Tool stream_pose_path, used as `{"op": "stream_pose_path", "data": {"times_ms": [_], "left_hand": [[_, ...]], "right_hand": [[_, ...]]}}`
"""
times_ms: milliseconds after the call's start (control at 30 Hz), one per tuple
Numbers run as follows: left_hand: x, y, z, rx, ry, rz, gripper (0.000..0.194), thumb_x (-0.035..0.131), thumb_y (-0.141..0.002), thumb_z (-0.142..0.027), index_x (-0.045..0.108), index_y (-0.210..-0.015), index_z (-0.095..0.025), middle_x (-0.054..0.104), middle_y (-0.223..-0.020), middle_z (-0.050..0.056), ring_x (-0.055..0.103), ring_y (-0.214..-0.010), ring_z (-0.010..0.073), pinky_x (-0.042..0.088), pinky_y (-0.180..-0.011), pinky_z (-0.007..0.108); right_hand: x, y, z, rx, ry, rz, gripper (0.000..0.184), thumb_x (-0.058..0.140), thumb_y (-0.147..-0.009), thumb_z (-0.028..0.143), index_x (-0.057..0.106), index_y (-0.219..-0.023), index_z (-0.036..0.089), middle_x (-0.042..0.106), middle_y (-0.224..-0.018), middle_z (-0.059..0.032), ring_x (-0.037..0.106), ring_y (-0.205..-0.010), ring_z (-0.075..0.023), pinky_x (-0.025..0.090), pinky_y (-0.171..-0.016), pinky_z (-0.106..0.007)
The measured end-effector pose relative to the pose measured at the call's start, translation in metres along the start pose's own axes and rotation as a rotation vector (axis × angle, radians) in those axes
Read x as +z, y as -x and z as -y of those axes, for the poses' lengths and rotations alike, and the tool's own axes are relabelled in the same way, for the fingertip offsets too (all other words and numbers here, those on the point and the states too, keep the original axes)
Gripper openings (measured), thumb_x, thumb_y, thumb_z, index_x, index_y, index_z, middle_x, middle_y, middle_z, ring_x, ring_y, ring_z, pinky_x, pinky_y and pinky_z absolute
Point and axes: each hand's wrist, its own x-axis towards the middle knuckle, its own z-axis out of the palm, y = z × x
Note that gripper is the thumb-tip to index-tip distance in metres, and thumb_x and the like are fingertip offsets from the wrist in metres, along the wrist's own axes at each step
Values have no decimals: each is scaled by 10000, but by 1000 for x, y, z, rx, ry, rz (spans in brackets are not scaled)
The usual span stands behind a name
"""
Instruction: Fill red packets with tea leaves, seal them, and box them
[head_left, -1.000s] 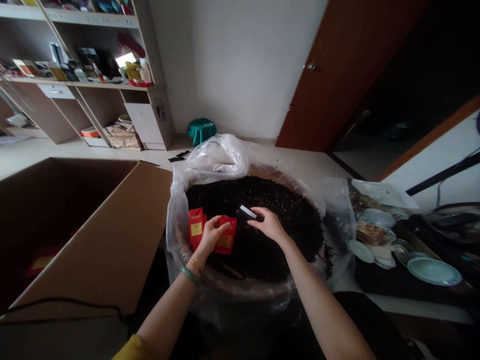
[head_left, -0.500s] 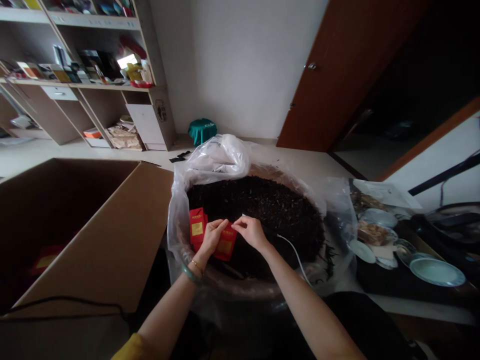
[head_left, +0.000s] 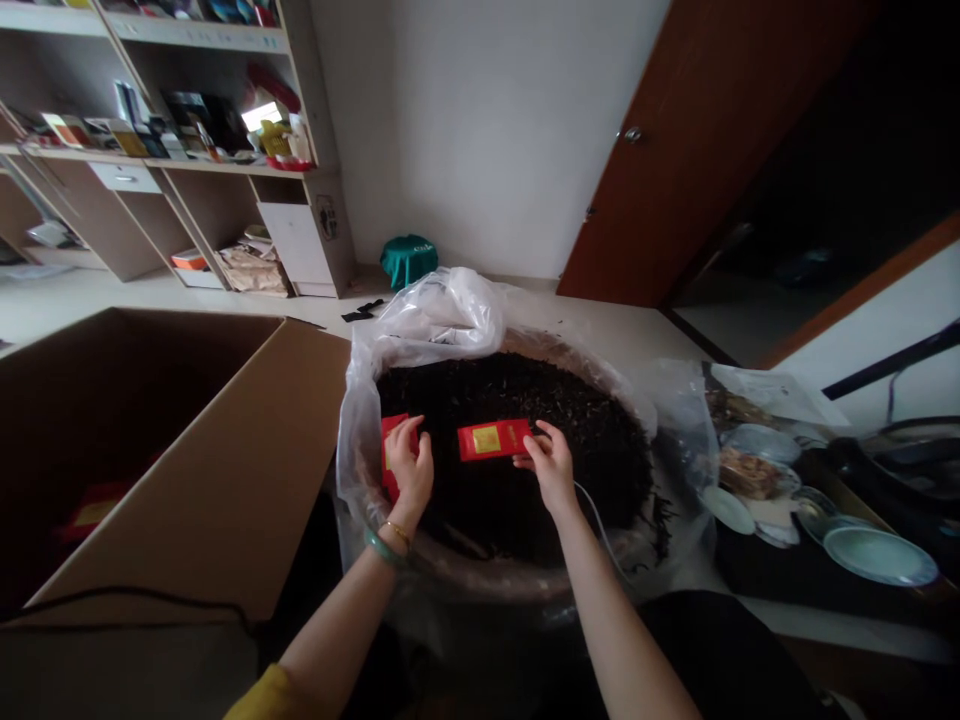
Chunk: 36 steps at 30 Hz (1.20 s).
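Note:
A big round basket lined with clear plastic (head_left: 360, 400) holds a heap of dark loose tea leaves (head_left: 547, 420). My right hand (head_left: 551, 465) pinches the end of a small red packet with a gold label (head_left: 493, 439), held flat over the leaves. My left hand (head_left: 409, 468), with a green bangle and a thin bracelet at the wrist, is closed on a stack of red packets (head_left: 391, 440) at the basket's left rim. A thin white cord (head_left: 600, 520) runs from my right wrist over the basket's edge.
A large open cardboard box (head_left: 225, 480) stands to the left, with red packets (head_left: 90, 510) inside. Plates and bowls (head_left: 877, 555) crowd a dark tray on the right. Shelves (head_left: 187, 160), a green stool (head_left: 409, 258) and a brown door (head_left: 660, 150) lie beyond.
My right hand let go of a dark object, took one red packet from my left hand and carried it right over the leaves. My left hand settled on the remaining stack.

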Motion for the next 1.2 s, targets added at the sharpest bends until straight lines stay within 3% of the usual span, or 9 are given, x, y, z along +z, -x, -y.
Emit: {"op": "stream_pose_path", "data": {"times_ms": [133, 333, 467, 533, 600, 700, 833, 1000, 1200], "left_hand": [[-2, 0, 3, -56, -415, -225, 500, 542, -756, -154, 502, -1254, -159, 445, -1324, 163, 398, -1262, 305, 318, -1049, 455], [1, 4, 4, -214, -623, -72, 690, 528, -741, -116, 313, -1397, -109, 341, -1377, 260, 402, -1224, 398, 358, -953, 532], [0, 5, 0, -198, -708, -6, 761, 540, -716, -143, 269, -1423, -75, 467, -1226, 248, 454, -1118, 397, 381, -891, 535], [-1, 6, -2, -121, -753, 30, 762, 538, -720, -164, 269, -1424, -52, 503, -1174, 238, 452, -1108, 392, 376, -898, 527], [-2, 8, -3, -6, -777, 68, 729, 524, -742, -174, 290, -1422, -56, 532, -1157, 222, 445, -1125, 377, 367, -928, 516], [-1, 12, -3, 187, -766, 136, 673, 505, -771, -150, 324, -1416, -82, 580, -1144, 186, 456, -1142, 341, 352, -984, 481], [5, 18, 6, 351, -682, 309, 630, 515, -759, -86, 404, -1378, -116, 625, -1134, 150, 536, -1087, 290, 409, -962, 426], [11, 17, 18, 273, -459, 493, 323, 548, -767, -61, 673, -1043, -172, 713, -996, 78, 653, -912, 207, 503, -851, 331], [13, 13, 15, 122, -215, 404, 172, 637, -752, -142, 718, -899, -181, 740, -879, 46, 685, -792, 176, 536, -769, 294]], "right_hand": [[38, 1, -5, 54, -80, 93, 583, 637, -741, 387, 425, -1260, 229, 626, -830, 8, 690, -665, -174, 606, -650, -352], [99, -9, -6, 232, -55, 484, 653, 613, -789, 292, 352, -1387, 304, 661, -1123, -61, 675, -950, -187, 579, -780, -356], [85, -5, -26, 205, 193, 368, 283, 560, -831, 375, 662, -1001, 173, 716, -881, -83, 691, -796, -187, 580, -690, -320], [73, 1, -37, 185, 284, 359, 303, 550, -826, 414, 676, -785, 141, 699, -732, -83, 683, -686, -192, 573, -607, -306], [65, 6, -44, 183, 296, 373, 272, 574, -804, 393, 675, -827, 141, 702, -760, -81, 679, -654, -189, 561, -555, -290], [63, 9, -52, 172, 229, 352, 382, 573, -798, 351, 600, -1134, 171, 694, -991, -93, 686, -698, -179, 555, -527, -278], [69, 7, -62, -53, 287, 268, 474, 587, -781, 282, 541, -1248, 214, 644, -1145, -104, 670, -795, -181, 570, -620, -304], [69, 8, -61, -393, 525, 233, 364, 540, -776, 118, 654, -1110, 204, 660, -995, -91, 625, -865, -204, 525, -835, -375], [62, 16, -41, -627, 687, 104, 326, 506, -841, 128, 662, -1113, 213, 646, -976, -92, 568, -951, -227, 469, -906, -416]]}}
